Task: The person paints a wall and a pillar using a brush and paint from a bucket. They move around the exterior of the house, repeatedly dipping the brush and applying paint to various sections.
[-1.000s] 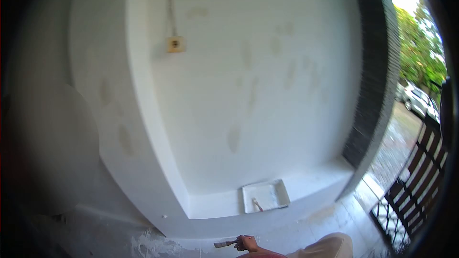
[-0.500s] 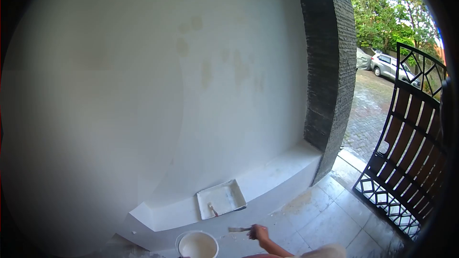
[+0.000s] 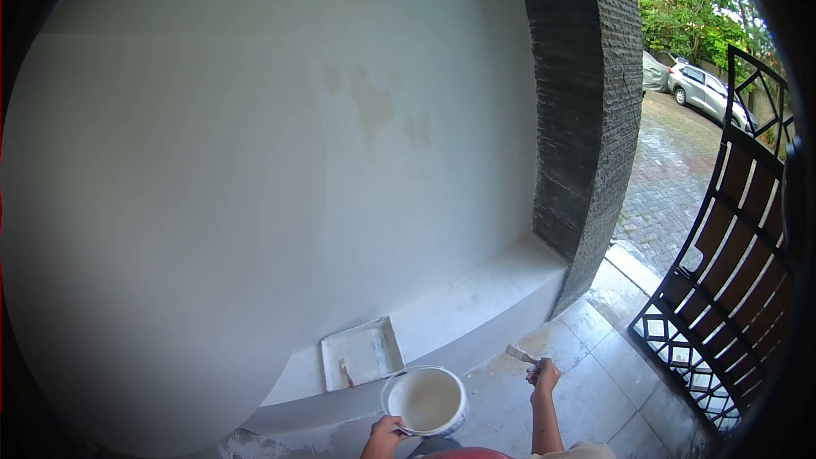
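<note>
My left hand (image 3: 387, 433) is closed on the near left rim of a white bucket (image 3: 460, 412) at the bottom centre. Pale paint or a similar substance coats the bucket's inside. To the right, my right hand (image 3: 545, 376) grips the handle of a flat brush (image 3: 520, 354), whose head points up and left over the floor. A white tray (image 3: 384, 363) rests on the ledge behind the bucket. Inside it, at the left, lies a second, smaller brush (image 3: 346, 373) with a reddish handle end.
A white wall (image 3: 255, 204) with beige patches rises behind the ledge (image 3: 476, 297). At its right stands a dark stone pillar (image 3: 578, 119). Farther right are a black and brown gate (image 3: 722, 238), paving and a parked car (image 3: 705, 89). Tiles (image 3: 586, 382) cover the floor.
My left hand has come into view, holding the bucket, which is now farther right and higher. My right hand has moved right and up with the brush. The view has shifted slightly.
</note>
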`<action>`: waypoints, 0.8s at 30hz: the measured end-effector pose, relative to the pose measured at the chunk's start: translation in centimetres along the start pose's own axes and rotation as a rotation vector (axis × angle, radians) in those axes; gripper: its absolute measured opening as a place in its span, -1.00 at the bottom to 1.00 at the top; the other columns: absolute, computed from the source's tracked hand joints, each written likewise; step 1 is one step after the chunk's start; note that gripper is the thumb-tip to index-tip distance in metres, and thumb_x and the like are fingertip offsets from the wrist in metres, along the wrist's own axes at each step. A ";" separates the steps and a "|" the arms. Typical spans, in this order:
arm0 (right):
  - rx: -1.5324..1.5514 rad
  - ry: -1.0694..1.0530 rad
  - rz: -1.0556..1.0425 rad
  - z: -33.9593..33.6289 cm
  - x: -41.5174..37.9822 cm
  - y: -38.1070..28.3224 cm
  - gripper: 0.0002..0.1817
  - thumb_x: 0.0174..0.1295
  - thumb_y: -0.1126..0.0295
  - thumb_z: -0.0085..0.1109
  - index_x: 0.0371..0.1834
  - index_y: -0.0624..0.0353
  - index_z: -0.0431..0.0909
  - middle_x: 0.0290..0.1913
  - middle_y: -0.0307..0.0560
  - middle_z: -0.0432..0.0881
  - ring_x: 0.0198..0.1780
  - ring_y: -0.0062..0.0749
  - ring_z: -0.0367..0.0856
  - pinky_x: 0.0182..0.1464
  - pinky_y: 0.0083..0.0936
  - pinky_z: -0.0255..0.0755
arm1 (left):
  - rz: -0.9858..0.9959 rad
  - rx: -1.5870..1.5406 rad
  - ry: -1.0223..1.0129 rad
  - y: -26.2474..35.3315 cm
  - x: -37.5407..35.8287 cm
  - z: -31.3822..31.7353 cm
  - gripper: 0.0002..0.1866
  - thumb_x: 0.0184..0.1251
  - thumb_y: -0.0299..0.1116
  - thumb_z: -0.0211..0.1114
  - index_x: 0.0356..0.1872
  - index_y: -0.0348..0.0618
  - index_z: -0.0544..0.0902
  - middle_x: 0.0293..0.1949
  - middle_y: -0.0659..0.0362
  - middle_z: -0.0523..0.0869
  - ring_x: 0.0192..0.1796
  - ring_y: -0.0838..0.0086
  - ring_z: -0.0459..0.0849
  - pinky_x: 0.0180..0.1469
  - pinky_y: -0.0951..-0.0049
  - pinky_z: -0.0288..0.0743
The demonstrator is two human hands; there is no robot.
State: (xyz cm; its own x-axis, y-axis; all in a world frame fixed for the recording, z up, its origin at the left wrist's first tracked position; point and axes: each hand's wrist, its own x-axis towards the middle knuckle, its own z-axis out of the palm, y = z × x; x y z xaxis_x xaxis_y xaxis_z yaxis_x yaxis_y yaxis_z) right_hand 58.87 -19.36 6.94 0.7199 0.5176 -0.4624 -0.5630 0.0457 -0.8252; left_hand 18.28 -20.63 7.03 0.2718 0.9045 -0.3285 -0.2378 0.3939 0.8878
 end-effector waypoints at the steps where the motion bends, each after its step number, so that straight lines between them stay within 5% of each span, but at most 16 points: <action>1: -0.009 0.024 -0.002 0.1 1.0 0.0 -0.74 0.24 0.25 0.00 -0.46 0.22 0.43 -0.65 0.00 0.53 -0.79 -0.43 0.40 -0.72 -0.57 0.27 | -0.019 0.021 0.057 -0.6 1.2 0.8 -0.77 0.01 -0.77 0.27 -0.29 -0.39 0.49 -0.18 -0.04 0.56 -0.08 0.10 0.64 0.03 0.01 0.62; 2: 0.011 0.019 -0.008 0.9 1.7 0.2 -0.74 0.24 0.23 0.01 -0.48 0.20 0.43 -0.66 -0.01 0.53 -0.79 -0.44 0.40 -0.72 -0.58 0.27 | -0.038 0.035 0.109 -1.3 2.8 1.9 -0.79 -0.09 -0.78 0.24 -0.37 -0.41 0.51 -0.22 -0.10 0.56 -0.17 -0.01 0.64 -0.07 -0.12 0.63; 5: -0.003 -0.065 -0.092 4.4 2.3 -0.9 -0.75 0.23 0.24 0.08 -0.48 0.17 0.43 -0.65 -0.02 0.54 -0.77 -0.43 0.44 -0.73 -0.58 0.26 | -0.123 0.309 0.124 -2.3 7.9 4.3 -0.84 -0.22 -0.79 0.24 -0.52 -0.42 0.54 -0.45 -0.08 0.56 -0.37 0.02 0.66 -0.37 -0.06 0.63; 7: -0.066 -0.087 -0.095 7.2 2.6 -2.4 -0.78 0.23 0.27 0.11 -0.45 0.17 0.43 -0.65 -0.01 0.54 -0.76 -0.42 0.45 -0.73 -0.58 0.27 | 0.309 1.055 -0.242 -3.2 11.0 3.9 -0.85 -0.24 -0.80 0.24 -0.57 -0.38 0.55 -0.53 -0.04 0.54 -0.43 0.12 0.66 -0.49 0.09 0.57; 12: -0.162 -0.325 -0.187 14.7 3.1 -9.0 -0.80 0.24 0.39 0.10 -0.49 0.21 0.39 -0.68 -0.03 0.52 -0.76 -0.46 0.45 -0.74 -0.59 0.23 | -0.581 0.390 0.330 -7.3 24.7 4.4 -0.80 -0.14 -0.82 0.30 -0.46 -0.37 0.58 -0.38 0.01 0.60 -0.20 0.21 0.69 -0.26 0.13 0.67; 15: -0.370 -0.522 -0.315 17.6 6.4 -12.9 -0.76 0.25 0.39 0.13 -0.54 0.25 0.43 -0.69 -0.13 0.51 -0.72 -0.55 0.42 -0.69 -0.62 0.19 | -0.577 -0.177 0.529 -3.2 28.3 10.3 -0.82 -0.24 -0.80 0.25 -0.55 -0.34 0.59 -0.49 0.05 0.58 -0.37 0.24 0.67 -0.44 0.19 0.57; 21: -1.047 -0.894 -0.415 23.7 9.8 -20.3 -0.75 0.25 0.35 0.19 -0.52 0.28 0.53 -0.65 -0.20 0.51 -0.63 -0.67 0.41 -0.60 -0.63 0.22 | -0.182 -0.067 0.446 3.4 33.7 18.3 -0.72 -0.30 -0.77 0.22 -0.42 -0.32 0.58 -0.48 0.10 0.58 -0.47 0.27 0.60 -0.58 0.23 0.47; 24: -1.151 -1.060 -0.651 25.9 14.2 -20.4 -0.76 0.22 0.31 0.22 -0.39 0.32 0.56 -0.54 -0.01 0.62 -0.52 -0.33 0.59 -0.40 -0.44 0.44 | -0.097 -0.155 0.595 6.2 35.9 22.6 -0.74 -0.33 -0.78 0.20 -0.46 -0.37 0.57 -0.49 0.07 0.61 -0.52 0.32 0.59 -0.57 0.36 0.41</action>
State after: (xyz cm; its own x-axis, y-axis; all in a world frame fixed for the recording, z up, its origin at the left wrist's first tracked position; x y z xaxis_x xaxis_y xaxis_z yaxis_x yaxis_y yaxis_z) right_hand 70.05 9.15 25.67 -0.1408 0.9894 0.0343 0.6045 0.1134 -0.7885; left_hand 47.69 10.62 8.04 -0.2569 0.7819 -0.5680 -0.3830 0.4572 0.8027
